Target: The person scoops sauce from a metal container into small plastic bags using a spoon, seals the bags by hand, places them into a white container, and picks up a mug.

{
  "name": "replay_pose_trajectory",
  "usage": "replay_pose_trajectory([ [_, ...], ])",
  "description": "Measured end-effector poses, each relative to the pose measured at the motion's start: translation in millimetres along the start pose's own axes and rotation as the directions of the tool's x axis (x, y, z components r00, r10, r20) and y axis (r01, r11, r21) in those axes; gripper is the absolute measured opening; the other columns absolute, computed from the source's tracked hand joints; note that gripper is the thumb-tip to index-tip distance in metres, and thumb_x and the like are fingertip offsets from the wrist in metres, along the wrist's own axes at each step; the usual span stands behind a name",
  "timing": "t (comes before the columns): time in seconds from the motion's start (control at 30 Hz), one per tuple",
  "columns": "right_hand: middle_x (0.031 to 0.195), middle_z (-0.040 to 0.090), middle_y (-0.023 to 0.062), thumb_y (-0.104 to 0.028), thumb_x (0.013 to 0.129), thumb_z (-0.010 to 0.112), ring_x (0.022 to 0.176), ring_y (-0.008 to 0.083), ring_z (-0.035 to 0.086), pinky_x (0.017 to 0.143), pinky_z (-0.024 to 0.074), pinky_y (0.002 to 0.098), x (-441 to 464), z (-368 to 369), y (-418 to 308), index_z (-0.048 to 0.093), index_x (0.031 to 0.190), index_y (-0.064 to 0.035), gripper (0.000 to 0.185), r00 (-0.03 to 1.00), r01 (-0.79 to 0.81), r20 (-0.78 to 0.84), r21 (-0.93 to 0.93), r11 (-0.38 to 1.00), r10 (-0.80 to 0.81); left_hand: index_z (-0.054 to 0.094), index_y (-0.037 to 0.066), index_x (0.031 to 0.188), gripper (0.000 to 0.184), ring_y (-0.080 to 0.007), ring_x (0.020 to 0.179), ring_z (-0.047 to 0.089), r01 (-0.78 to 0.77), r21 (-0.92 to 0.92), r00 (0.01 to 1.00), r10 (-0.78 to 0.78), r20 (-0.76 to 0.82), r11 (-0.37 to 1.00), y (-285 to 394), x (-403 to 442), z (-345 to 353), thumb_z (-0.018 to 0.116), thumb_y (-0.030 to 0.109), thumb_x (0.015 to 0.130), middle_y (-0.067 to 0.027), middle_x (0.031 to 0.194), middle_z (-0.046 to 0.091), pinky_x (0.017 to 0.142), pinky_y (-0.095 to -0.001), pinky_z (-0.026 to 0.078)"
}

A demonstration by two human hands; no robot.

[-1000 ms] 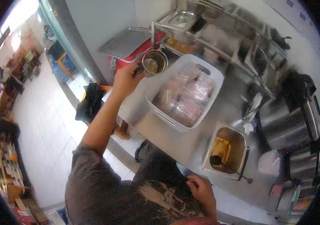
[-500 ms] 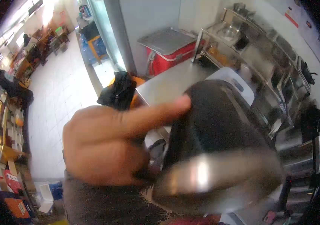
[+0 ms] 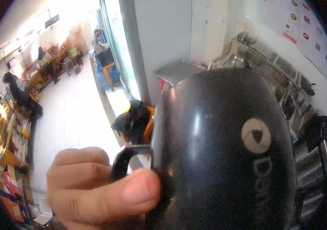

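A black mug (image 3: 224, 115) with a round pale logo and partly cut-off lettering fills the right centre, very close to the camera. It is tipped so that its rounded end points up and away. My left hand (image 3: 98, 188) is closed round the mug's handle (image 3: 122, 163), with the fingers curled behind it and the thumb lying along the near side, by the mug's wall. The mug's lower part runs out of the frame at the bottom. My right hand does not appear.
Behind the mug stands a metal rack (image 3: 274, 65) with pans and trays. A metal tray (image 3: 178, 71) lies beside it, and a black bag (image 3: 132, 120) hangs by the doorway. Two people (image 3: 21, 94) are at counters on the left of a tiled floor (image 3: 71, 115).
The mug has turned: its shiny metal band has gone from sight and the logo now shows. My left hand has moved lower, from a finger stretched against the mug to a grip round its handle.
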State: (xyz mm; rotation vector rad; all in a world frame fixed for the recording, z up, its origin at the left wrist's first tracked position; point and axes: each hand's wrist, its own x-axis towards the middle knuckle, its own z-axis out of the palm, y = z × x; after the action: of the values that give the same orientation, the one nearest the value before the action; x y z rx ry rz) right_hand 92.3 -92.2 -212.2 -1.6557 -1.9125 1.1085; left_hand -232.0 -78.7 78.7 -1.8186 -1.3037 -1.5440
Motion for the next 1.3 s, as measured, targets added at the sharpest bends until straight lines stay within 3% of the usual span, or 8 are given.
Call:
replay_pose_trajectory([
  [0.13,0.109,0.069,0.0201,-0.024,0.098,0.06,0.103,0.0365,0.066,0.086,0.0515,0.0415,-1.3,-0.4,2.4,0.061,0.122,-0.0019,0.033,1.0,-0.003,0.011,-0.001,1.0,0.003,0.074,0.015,0.097,0.037,-0.0189,0.073,0.053,0.027,0.066,0.998,-0.023,-0.056,0.997,7.0,-5.4,-8.6,0.082,0.002,0.064,-0.001,0.082,0.054,0.062,-0.0295,0.042],
  [0.7,0.109,0.069,0.0206,-0.021,0.098,0.059,0.103,0.0365,0.067,0.085,0.0523,0.0409,-0.2,-4.7,5.3,0.061,0.123,-0.0011,0.032,0.997,-0.042,0.062,0.031,0.999,0.04,0.071,0.01,0.088,0.023,-0.0187,0.064,0.059,-0.056,0.023,0.998,0.056,0.02,0.998,4.4,2.6,-6.8,0.081,0.012,0.067,-0.0111,0.089,0.063,0.058,-0.0278,0.046],
  [0.97,0.111,0.069,0.0205,-0.021,0.099,0.059,0.105,0.0361,0.066,0.087,0.0518,0.041,-0.1,-7.8,3.3,0.06,0.124,-0.0007,0.033,0.995,-0.061,0.08,0.046,0.997,0.057,0.069,0.008,0.084,0.021,-0.0187,0.06,0.061,-0.118,-0.026,0.979,0.121,0.166,0.993,-9.7,11.5,-3.0,0.08,0.017,0.069,-0.0159,0.093,0.068,0.056,-0.0271,0.047],
  [1.23,0.114,0.068,0.0206,-0.021,0.099,0.059,0.107,0.035,0.066,0.089,0.0511,0.0411,-5.7,-10.7,-1.9,0.059,0.127,-0.0011,0.034,0.996,-0.068,0.059,0.032,0.997,0.066,0.068,0.005,0.079,0.023,-0.0186,0.055,0.064,-0.191,-0.173,0.897,0.243,0.37,0.966,-45.9,21.9,9.7,0.08,0.022,0.071,-0.0206,0.096,0.072,0.055,-0.0263,0.049],
  [1.27,0.118,0.067,0.0217,-0.021,0.098,0.061,0.11,0.0355,0.065,0.091,0.0509,0.0412,-10.2,5.6,23.1,0.058,0.13,-0.0029,0.037,0.996,0.074,-0.046,-0.058,0.996,-0.076,0.068,0.005,0.079,0.023,-0.0186,0.055,0.064,-0.162,-0.173,0.91,0.215,0.355,0.971,-49.4,20.8,15.7,0.08,0.023,0.071,-0.0212,0.097,0.073,0.054,-0.0262,0.049],
  [1.3,0.103,0.072,0.0149,-0.031,0.092,0.066,0.093,0.0332,0.068,0.086,0.0541,0.043,-11.1,0.5,3.5,0.068,0.113,-0.0088,0.031,0.989,-0.147,-0.025,0.03,0.989,0.148,0.067,0.005,0.078,0.024,-0.0186,0.054,0.064,-0.12,-0.166,0.928,0.17,0.333,0.979,-51.6,16.6,23.2,0.08,0.024,0.071,-0.0218,0.097,0.073,0.054,-0.0261,0.049],
])
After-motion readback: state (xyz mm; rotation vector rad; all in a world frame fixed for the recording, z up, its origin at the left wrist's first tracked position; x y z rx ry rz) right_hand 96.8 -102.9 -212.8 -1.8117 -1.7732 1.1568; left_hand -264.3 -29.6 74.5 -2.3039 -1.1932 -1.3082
